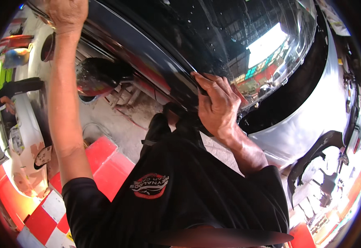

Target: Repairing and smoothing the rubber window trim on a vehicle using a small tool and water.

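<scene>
My left hand (68,14) is at the upper left, closed on the edge of a long dark car panel (135,41); its fingertips are partly cut off or hidden. My right hand (217,101) grips the same edge lower down, fingers bent over it where the dark strip meets a glossy black surface (213,29) full of reflections. Just right of this hand is a silver-white body panel (296,128) with a black gap along it. A black side mirror (97,76) sits below the dark panel, between my forearms.
Red and white floor tiles (106,159) lie beside bare concrete (122,124). At the far left are a pale vehicle part (25,161) and what looks like another person's dark sleeve and hand (10,105). A black curved part (312,153) is at the right.
</scene>
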Demonstrator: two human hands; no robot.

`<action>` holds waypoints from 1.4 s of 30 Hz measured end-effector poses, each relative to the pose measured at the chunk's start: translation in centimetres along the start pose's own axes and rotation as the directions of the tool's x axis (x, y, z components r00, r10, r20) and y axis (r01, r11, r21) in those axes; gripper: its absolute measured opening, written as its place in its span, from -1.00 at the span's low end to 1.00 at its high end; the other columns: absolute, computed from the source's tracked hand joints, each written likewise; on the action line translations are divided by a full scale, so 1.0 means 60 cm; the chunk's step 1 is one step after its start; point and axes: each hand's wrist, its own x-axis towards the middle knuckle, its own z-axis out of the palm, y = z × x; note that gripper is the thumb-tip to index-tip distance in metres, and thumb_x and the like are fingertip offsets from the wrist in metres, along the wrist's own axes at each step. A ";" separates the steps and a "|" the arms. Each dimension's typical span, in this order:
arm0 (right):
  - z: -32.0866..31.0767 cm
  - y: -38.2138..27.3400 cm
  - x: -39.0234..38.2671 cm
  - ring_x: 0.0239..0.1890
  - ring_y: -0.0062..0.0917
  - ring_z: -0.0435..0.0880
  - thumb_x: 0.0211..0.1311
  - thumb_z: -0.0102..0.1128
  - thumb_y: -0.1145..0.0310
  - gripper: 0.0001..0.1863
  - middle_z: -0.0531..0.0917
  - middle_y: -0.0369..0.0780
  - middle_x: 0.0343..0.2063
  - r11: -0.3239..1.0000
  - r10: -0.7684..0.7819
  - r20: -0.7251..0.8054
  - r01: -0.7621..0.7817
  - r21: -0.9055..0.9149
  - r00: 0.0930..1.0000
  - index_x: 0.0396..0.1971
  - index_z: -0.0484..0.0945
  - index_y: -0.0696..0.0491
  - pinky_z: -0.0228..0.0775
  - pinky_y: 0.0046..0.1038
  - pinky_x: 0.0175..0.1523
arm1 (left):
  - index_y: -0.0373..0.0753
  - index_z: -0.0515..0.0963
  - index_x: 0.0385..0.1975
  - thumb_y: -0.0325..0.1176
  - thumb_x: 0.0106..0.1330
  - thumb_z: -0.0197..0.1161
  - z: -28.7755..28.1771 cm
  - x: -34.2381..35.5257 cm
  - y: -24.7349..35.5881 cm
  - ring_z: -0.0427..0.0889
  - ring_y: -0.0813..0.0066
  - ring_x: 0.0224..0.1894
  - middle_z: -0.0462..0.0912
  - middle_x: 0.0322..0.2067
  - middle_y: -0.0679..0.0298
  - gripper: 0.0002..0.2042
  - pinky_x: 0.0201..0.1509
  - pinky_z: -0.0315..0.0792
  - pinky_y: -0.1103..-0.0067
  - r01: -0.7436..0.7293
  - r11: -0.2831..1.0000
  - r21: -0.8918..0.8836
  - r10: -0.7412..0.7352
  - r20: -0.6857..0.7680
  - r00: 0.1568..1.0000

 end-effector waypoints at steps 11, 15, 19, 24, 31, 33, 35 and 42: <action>-0.042 -0.028 0.012 -0.18 -0.25 0.77 0.18 0.25 0.73 -0.70 0.78 -0.07 -0.21 0.997 0.038 -0.119 -0.030 0.070 0.992 -0.09 0.69 0.21 0.59 -0.36 -0.06 | -0.29 0.52 0.09 -0.11 0.63 -0.02 0.013 -0.032 -0.032 0.50 0.02 0.06 0.59 -0.01 0.05 -0.63 0.22 0.32 0.25 0.240 0.962 -0.134 -0.266 -0.242 0.933; -0.030 -0.093 0.154 -0.32 -0.40 0.78 0.28 0.27 0.59 -0.76 0.75 -0.05 -0.33 0.961 0.102 0.023 -0.104 0.257 0.995 -0.06 0.70 0.18 0.53 -0.46 -0.17 | -0.28 0.53 0.08 -0.13 0.64 -0.06 0.009 -0.027 -0.026 0.49 0.02 0.04 0.60 -0.02 0.03 -0.64 0.18 0.35 0.24 0.344 0.922 -0.175 -0.380 -0.250 0.891; 0.058 -0.134 0.321 -0.32 -0.31 0.80 0.30 0.23 0.52 -0.75 0.76 0.00 -0.36 0.919 -0.097 -0.089 0.123 0.375 0.991 -0.06 0.70 0.19 0.55 -0.41 -0.17 | -0.28 0.59 0.02 -0.32 0.60 0.01 0.010 -0.027 -0.036 0.61 0.08 0.02 0.68 -0.11 0.05 -0.75 0.15 0.41 0.31 0.329 0.943 -0.054 -0.332 -0.216 0.918; 0.169 -0.187 0.493 -0.18 -0.07 0.79 0.25 0.19 0.45 -0.73 0.76 0.06 -0.27 0.923 -0.205 -0.207 0.259 0.284 0.957 -0.11 0.71 0.20 0.60 -0.30 -0.06 | -0.24 0.57 0.01 -0.56 0.41 0.12 -0.005 -0.034 -0.053 0.58 0.04 0.09 0.66 0.02 0.06 -0.76 0.21 0.34 0.26 0.240 0.971 0.003 -0.238 -0.118 0.964; 0.280 -0.239 0.691 -0.17 -0.02 0.77 0.18 0.13 0.47 -0.74 0.75 0.08 -0.31 0.911 -0.324 -0.288 0.379 0.161 0.901 -0.22 0.73 0.20 0.62 -0.21 -0.03 | -0.23 0.51 0.12 -0.64 0.27 0.11 -0.008 -0.036 -0.057 0.45 0.06 0.21 0.57 0.14 0.04 -0.60 0.35 0.17 0.26 0.307 0.922 -0.234 -0.330 -0.065 0.942; 0.314 -0.248 0.737 -0.14 -0.05 0.77 0.17 0.25 0.36 -0.73 0.77 0.03 -0.29 0.920 -0.359 -0.264 0.388 0.065 0.895 -0.15 0.76 0.09 0.60 -0.20 0.02 | -0.21 0.53 0.12 -0.64 0.23 0.18 -0.010 -0.042 -0.065 0.43 -0.04 0.19 0.55 0.13 0.01 -0.58 0.33 0.18 0.19 0.295 0.906 -0.304 -0.333 -0.080 0.939; 0.338 -0.263 0.765 -0.18 -0.02 0.76 0.16 0.20 0.41 -0.75 0.76 0.06 -0.31 0.907 -0.402 -0.279 0.421 0.010 0.872 -0.20 0.74 0.14 0.61 -0.17 0.00 | -0.20 0.53 0.13 -0.64 0.20 0.19 -0.010 -0.046 -0.066 0.42 -0.04 0.20 0.54 0.16 0.07 -0.55 0.32 0.19 0.19 0.313 0.899 -0.307 -0.350 -0.073 0.934; 0.385 -0.293 0.815 -0.24 0.04 0.75 0.18 0.12 0.46 -0.76 0.74 0.11 -0.33 0.886 -0.464 -0.245 0.444 -0.136 0.851 -0.26 0.72 0.20 0.63 -0.15 -0.02 | -0.17 0.54 0.15 -0.60 0.20 0.27 -0.009 -0.051 -0.078 0.40 -0.01 0.23 0.51 0.20 0.12 -0.54 0.34 0.16 0.22 0.336 0.871 -0.357 -0.376 -0.047 0.925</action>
